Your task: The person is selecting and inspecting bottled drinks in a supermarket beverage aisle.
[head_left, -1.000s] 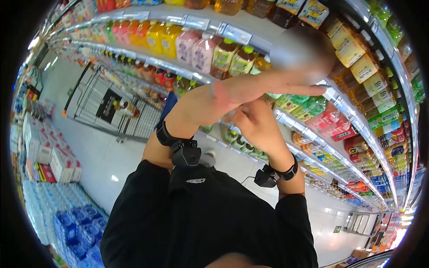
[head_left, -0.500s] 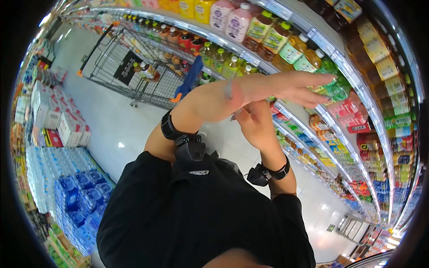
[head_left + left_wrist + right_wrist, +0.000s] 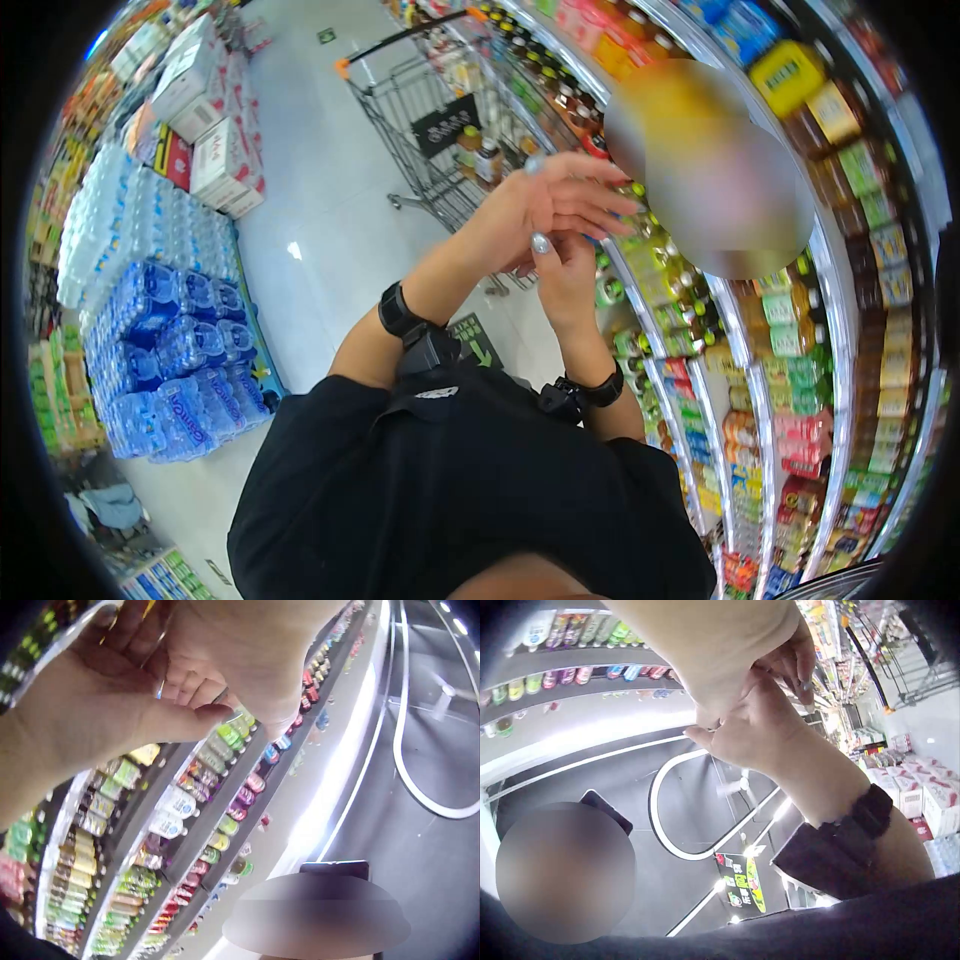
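In the head view the hands meet in front of the chest, crossed at the wrists' height. My left hand (image 3: 575, 200) lies over the right one, its fingers stretched toward the shelves, loosely spread. Beneath it is my right hand (image 3: 572, 280), its thumb with a silver nail against the heel of the left hand. The right fingers are mostly hidden behind the left hand; whether they grip it I cannot tell. The left wrist view shows the right hand (image 3: 127, 712) overlapping the left from the side. In the right wrist view the left hand (image 3: 761, 727) overlaps the right.
Drink shelves (image 3: 735, 320) curve along the right side, with a large blurred patch over part of them. A shopping cart (image 3: 410, 42) holding bottles (image 3: 487, 165) stands ahead. Packs of blue bottled water (image 3: 190, 350) and white boxes (image 3: 225, 165) are stacked left across the tiled aisle.
The head view has swung toward the aisle, bringing the cart nearer the middle. Both hands have shifted left, away from the shelf; the right hand remains under the left.
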Demonstrator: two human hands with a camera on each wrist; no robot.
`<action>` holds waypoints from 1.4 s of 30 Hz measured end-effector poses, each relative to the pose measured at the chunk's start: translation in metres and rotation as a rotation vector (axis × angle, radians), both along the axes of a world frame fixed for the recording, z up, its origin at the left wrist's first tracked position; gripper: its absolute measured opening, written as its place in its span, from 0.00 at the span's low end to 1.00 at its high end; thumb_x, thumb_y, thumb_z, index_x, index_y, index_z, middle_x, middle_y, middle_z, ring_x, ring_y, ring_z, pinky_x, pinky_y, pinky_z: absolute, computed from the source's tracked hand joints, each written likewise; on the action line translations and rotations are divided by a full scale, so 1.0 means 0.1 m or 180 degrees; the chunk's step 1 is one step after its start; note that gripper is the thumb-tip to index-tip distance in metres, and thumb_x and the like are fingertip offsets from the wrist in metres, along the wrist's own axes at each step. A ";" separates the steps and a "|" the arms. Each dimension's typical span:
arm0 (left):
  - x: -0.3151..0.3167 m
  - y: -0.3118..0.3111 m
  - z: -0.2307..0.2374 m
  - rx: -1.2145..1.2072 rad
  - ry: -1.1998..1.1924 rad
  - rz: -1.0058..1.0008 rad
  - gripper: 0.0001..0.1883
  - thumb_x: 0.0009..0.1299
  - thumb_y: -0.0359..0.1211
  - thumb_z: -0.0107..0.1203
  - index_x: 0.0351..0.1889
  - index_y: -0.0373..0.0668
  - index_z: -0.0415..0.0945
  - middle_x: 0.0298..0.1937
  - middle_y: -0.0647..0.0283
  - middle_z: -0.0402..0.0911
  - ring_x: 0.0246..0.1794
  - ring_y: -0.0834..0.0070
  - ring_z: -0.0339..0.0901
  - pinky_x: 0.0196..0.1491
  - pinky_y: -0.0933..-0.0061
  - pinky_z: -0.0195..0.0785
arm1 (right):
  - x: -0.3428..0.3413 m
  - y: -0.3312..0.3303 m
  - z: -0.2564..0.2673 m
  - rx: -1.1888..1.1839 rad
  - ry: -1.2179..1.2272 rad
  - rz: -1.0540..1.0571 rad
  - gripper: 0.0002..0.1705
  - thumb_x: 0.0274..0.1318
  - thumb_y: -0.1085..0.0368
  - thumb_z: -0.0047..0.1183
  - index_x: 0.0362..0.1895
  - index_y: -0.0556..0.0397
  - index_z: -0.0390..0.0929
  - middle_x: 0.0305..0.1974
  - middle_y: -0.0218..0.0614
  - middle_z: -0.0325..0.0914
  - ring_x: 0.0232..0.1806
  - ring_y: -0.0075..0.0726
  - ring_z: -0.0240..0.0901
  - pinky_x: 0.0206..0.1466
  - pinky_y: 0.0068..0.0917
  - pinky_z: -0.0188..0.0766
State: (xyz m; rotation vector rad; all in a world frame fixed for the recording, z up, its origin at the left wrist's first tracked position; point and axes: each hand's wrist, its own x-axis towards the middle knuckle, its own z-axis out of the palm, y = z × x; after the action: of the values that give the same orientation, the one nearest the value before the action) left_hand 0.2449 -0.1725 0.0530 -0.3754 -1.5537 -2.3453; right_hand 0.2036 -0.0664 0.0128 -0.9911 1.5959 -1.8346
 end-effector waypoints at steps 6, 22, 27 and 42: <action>0.61 -1.33 -0.15 -0.0172 -0.0043 0.0326 0.44 0.65 0.66 0.28 0.61 0.33 0.58 0.52 0.40 0.72 0.48 0.59 0.76 0.45 0.68 0.71 | 0.46 -1.40 -0.14 -0.0070 -0.0356 0.0200 0.10 0.53 0.70 0.53 0.37 0.66 0.72 0.28 0.37 0.77 0.25 0.27 0.77 0.26 0.18 0.72; 0.07 -3.00 -1.47 0.2900 0.0033 -0.0385 0.33 0.71 0.58 0.30 0.55 0.36 0.63 0.50 0.47 0.75 0.05 0.89 0.56 0.12 0.88 0.52 | -0.05 -2.90 -1.25 0.0909 -0.1255 0.0768 0.14 0.54 0.58 0.53 0.36 0.58 0.76 0.26 0.33 0.78 0.25 0.24 0.76 0.25 0.18 0.71; -0.54 -3.36 -2.11 0.3655 -0.0896 0.0281 0.25 0.71 0.52 0.36 0.45 0.42 0.71 0.42 0.57 0.80 0.04 0.82 0.52 0.11 0.82 0.49 | -0.79 -3.19 -1.71 0.1739 -0.0422 0.0429 0.23 0.51 0.49 0.54 0.37 0.57 0.76 0.26 0.40 0.78 0.25 0.35 0.77 0.26 0.27 0.71; -1.76 -4.18 -4.83 -0.4323 -0.0813 -0.0050 0.08 0.62 0.35 0.47 0.33 0.42 0.74 0.30 0.59 0.79 0.24 0.63 0.75 0.28 0.63 0.67 | -2.75 -3.48 -3.00 0.3669 0.1101 0.0073 0.20 0.48 0.53 0.54 0.46 0.45 0.74 0.36 0.43 0.79 0.40 0.49 0.75 0.42 0.40 0.71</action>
State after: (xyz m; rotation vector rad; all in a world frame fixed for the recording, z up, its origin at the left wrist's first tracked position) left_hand 0.0691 -0.5904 -0.4304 -0.3315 -3.0383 -0.9868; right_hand -0.0712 -0.4141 -0.2874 -0.7328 2.3349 -0.4629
